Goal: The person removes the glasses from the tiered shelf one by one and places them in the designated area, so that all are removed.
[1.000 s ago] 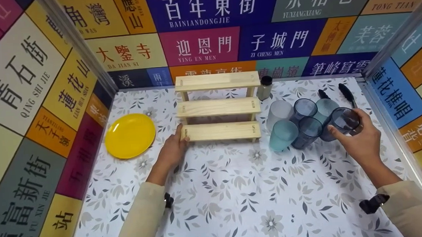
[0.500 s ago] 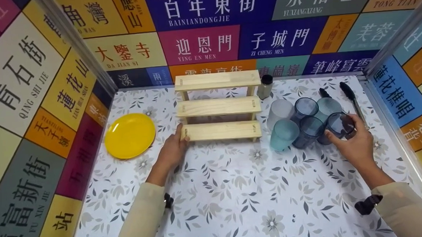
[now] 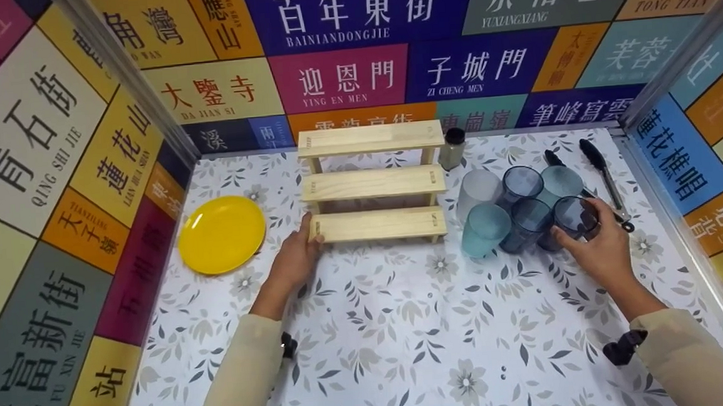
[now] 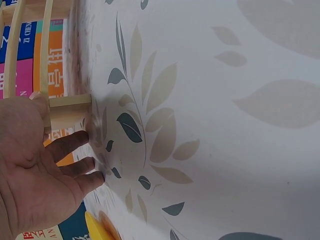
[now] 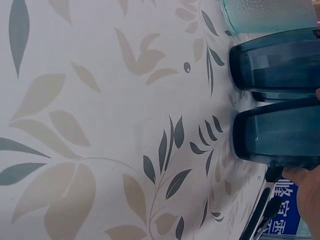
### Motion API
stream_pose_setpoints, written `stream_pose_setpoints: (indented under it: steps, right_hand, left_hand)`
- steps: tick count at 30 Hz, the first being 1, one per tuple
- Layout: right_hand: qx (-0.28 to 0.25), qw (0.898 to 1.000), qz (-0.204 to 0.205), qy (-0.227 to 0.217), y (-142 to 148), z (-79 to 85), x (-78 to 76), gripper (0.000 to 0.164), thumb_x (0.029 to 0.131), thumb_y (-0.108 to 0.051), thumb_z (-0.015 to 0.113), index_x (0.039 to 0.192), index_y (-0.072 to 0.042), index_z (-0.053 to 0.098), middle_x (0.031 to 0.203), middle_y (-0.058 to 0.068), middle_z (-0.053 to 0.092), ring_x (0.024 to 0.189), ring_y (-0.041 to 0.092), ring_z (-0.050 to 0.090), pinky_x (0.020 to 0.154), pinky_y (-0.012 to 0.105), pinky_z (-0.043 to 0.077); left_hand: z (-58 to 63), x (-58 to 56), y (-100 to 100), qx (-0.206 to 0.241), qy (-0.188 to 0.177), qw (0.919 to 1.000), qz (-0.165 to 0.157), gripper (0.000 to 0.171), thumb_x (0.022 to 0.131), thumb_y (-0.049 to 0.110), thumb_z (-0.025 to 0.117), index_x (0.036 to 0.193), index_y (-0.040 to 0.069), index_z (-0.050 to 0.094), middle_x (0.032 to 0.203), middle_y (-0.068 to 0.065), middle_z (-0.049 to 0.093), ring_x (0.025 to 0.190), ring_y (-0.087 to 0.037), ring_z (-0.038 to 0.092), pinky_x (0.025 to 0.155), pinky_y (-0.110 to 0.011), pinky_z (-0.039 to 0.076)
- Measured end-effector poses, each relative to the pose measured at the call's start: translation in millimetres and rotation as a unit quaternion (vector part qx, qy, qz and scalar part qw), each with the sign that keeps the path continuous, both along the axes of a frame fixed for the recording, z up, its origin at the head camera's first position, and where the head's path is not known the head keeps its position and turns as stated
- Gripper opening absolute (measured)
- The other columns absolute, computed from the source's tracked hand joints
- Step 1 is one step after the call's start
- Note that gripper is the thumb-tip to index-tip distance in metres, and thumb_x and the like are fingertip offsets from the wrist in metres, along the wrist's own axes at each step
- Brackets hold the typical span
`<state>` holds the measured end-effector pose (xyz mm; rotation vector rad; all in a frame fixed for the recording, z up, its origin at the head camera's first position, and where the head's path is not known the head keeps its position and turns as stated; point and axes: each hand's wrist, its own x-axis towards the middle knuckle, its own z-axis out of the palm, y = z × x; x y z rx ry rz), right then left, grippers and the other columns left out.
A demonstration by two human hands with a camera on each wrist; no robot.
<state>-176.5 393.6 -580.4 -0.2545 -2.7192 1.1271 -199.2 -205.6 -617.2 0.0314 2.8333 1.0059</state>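
Note:
A three-tier wooden shelf stands at the back middle. My left hand holds the left end of its lowest board, thumb over the front corner; in the left wrist view the other visible fingers stretch down toward the tablecloth. My right hand grips a dark blue drinking glass between thumb and fingers. This glass is upright, at the right end of a cluster of several glasses. Beside it stands another dark blue glass, with a teal glass left of that.
Behind are a frosted clear glass, a blue-grey glass and a pale teal glass. Black-tipped tongs lie at the back right. A black-capped jar stands by the shelf, a yellow plate at the left. Printed panels wall in the table.
My right hand has brought the dark blue glass left and slightly toward me, close beside the other glasses, uncovering more of the tongs. The left hand stays at the shelf.

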Motion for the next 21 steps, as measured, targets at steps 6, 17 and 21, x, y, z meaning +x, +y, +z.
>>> stream_pose_setpoints:
  steps: [6, 17, 21]
  right_hand:
    - [-0.008, 1.000, 0.007, -0.010, 4, -0.8, 0.9, 0.093, 0.095, -0.036, 0.089, 0.172, -0.022, 0.037, 0.155, 0.031, 0.060, 0.137, 0.049, 0.061, 0.095, 0.030, 0.043]
    - [-0.014, 0.999, 0.047, -0.006, 6, 2.3, 3.3, 0.096, 0.100, -0.036, 0.083, 0.175, -0.018, 0.028, 0.167, 0.025, 0.050, 0.147, 0.051, 0.054, 0.104, 0.020, 0.047]
    - [-0.033, 0.996, 0.077, -0.007, 6, 3.5, 3.5, 0.095, 0.104, -0.036, 0.077, 0.178, -0.020, 0.019, 0.174, 0.024, 0.041, 0.153, 0.053, 0.048, 0.107, 0.006, 0.042]
  left_hand:
    - [-0.1, 1.2, 2, 0.003, 0.007, 1.0000, -0.001, 0.070, 0.119, 0.042, 0.047, 0.179, 0.016, 0.020, 0.148, -0.035, 0.062, 0.140, -0.049, 0.062, 0.120, -0.063, 0.047]
    - [6.2, -2.5, -1, 0.010, -0.010, 0.9998, -0.015, 0.072, 0.119, 0.046, 0.045, 0.180, 0.018, 0.016, 0.175, -0.031, 0.035, 0.160, -0.052, 0.039, 0.130, -0.065, 0.035]
    - [14.0, -3.6, -9, -0.007, 0.029, 0.9995, -0.004, 0.072, 0.118, 0.042, 0.047, 0.179, 0.016, 0.017, 0.181, -0.031, 0.020, 0.166, -0.056, 0.023, 0.132, -0.069, 0.028]
